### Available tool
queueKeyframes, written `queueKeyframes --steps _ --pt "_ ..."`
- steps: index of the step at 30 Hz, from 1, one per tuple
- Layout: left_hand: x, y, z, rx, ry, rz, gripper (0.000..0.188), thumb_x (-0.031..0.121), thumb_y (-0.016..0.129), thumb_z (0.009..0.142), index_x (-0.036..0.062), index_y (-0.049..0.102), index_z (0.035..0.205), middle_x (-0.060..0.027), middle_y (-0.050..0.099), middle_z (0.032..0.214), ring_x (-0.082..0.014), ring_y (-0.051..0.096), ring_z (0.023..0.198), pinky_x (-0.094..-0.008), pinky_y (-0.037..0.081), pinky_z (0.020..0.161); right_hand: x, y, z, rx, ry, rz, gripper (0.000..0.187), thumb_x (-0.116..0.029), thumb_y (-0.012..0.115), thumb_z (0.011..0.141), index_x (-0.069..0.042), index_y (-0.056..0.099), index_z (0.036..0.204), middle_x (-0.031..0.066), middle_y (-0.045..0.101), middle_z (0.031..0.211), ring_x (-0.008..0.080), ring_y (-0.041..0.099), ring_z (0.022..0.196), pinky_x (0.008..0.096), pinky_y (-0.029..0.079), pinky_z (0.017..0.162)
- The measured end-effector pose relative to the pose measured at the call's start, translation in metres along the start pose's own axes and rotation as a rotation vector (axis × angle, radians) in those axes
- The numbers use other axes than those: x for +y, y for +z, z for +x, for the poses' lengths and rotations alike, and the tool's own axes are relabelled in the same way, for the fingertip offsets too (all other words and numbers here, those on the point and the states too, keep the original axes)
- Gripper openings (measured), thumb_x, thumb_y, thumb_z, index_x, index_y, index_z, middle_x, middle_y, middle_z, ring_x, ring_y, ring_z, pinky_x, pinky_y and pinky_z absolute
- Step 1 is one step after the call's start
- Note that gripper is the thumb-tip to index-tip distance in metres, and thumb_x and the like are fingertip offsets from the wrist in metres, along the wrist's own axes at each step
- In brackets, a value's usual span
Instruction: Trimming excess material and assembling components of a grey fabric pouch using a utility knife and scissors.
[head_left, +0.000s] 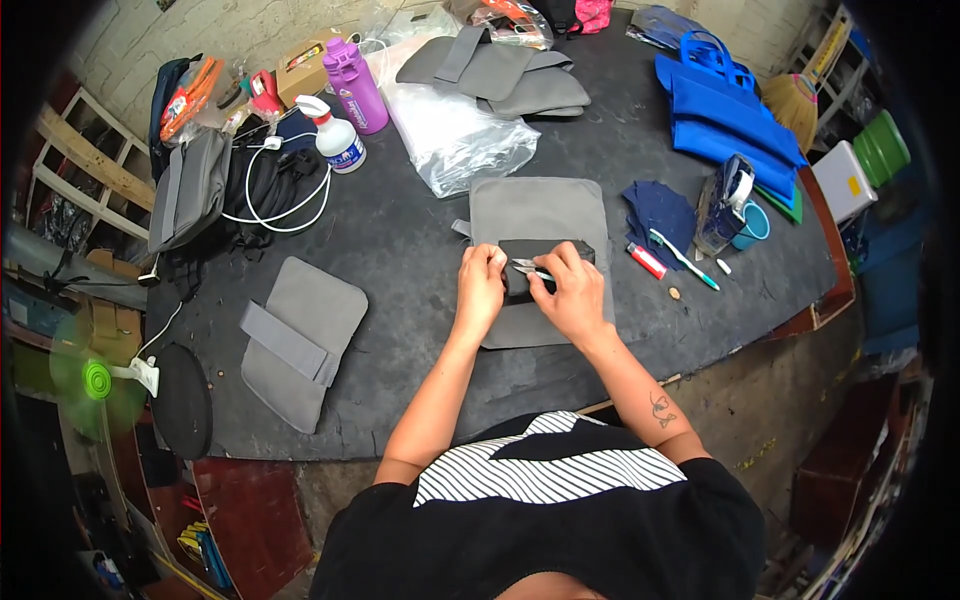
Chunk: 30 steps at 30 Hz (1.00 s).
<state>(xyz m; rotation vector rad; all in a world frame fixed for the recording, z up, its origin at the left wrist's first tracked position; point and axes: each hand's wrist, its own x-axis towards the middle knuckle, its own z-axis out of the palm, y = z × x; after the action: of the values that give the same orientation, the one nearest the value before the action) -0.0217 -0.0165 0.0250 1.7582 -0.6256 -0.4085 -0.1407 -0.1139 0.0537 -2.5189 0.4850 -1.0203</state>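
Note:
In front of me a grey fabric panel with rounded corners lies flat on the dark table. A black fabric strap crosses its middle. My left hand pinches the left end of this strap. Small metal thread snips are in my right hand, their blades pointing left over the strap toward my left fingers. Whether a thread lies between the blades is too small to tell. Off to the left rests a similar grey panel with a grey strap across it.
Right of my hands are dark blue cloth pieces, a toothbrush, a red-and-white tube and a light blue cup. Blue bags lie farther back. A spray bottle, purple bottle and grey stacked panels stand behind.

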Motion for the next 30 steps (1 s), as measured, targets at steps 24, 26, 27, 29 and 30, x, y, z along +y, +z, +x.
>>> queueKeyframes --steps 24,26,27,29,30 --pt "0.012 0.014 -0.010 -0.130 -0.258 -0.727 0.014 0.017 0.068 0.088 0.0052 0.063 0.081 -0.0007 0.059 0.067 -0.0099 0.059 0.057 -0.0203 0.047 0.050 0.058 0.037 -0.015 0.370 0.367 0.694 0.052 -0.018 0.068 0.085 0.001 0.041 0.125 0.0136 0.040 0.121 0.0253 0.045 0.113 0.0355 0.035 0.100" --pt "0.003 0.026 -0.013 -0.155 -0.265 -0.920 0.013 0.016 0.061 0.093 0.0066 0.059 0.085 -0.0030 0.062 0.077 -0.0194 0.070 0.078 -0.0271 0.058 0.064 0.072 0.034 0.019 0.186 0.334 0.495 0.048 -0.014 0.068 0.081 -0.001 0.045 0.122 0.0152 0.048 0.116 0.0272 0.049 0.110 0.0368 0.040 0.094" --pt "0.000 0.031 -0.011 -0.131 -0.246 -0.954 0.013 0.014 0.057 0.095 0.0049 0.056 0.086 -0.0057 0.062 0.084 -0.0224 0.070 0.083 -0.0285 0.059 0.067 0.070 0.027 0.033 0.096 0.336 0.408 0.045 -0.012 0.068 0.080 -0.002 0.048 0.119 0.0153 0.051 0.111 0.0275 0.052 0.106 0.0369 0.043 0.090" --pt "-0.002 0.031 -0.007 -0.093 -0.252 -0.934 0.018 0.017 0.052 0.098 0.0031 0.054 0.087 -0.0091 0.062 0.087 -0.0254 0.069 0.088 -0.0320 0.060 0.073 0.063 0.023 0.041 0.079 0.298 0.368 0.041 -0.010 0.068 0.079 -0.003 0.052 0.116 0.0137 0.054 0.106 0.0285 0.056 0.099 0.0372 0.046 0.083" --pt "0.000 0.030 -0.006 -0.093 -0.250 -0.934 0.018 0.017 0.052 0.098 0.0031 0.054 0.087 -0.0091 0.062 0.087 -0.0254 0.069 0.088 -0.0320 0.060 0.073 0.060 0.020 0.046 0.059 0.262 0.327 0.037 -0.008 0.068 0.077 -0.005 0.055 0.112 0.0122 0.057 0.100 0.0296 0.059 0.092 0.0376 0.048 0.077"
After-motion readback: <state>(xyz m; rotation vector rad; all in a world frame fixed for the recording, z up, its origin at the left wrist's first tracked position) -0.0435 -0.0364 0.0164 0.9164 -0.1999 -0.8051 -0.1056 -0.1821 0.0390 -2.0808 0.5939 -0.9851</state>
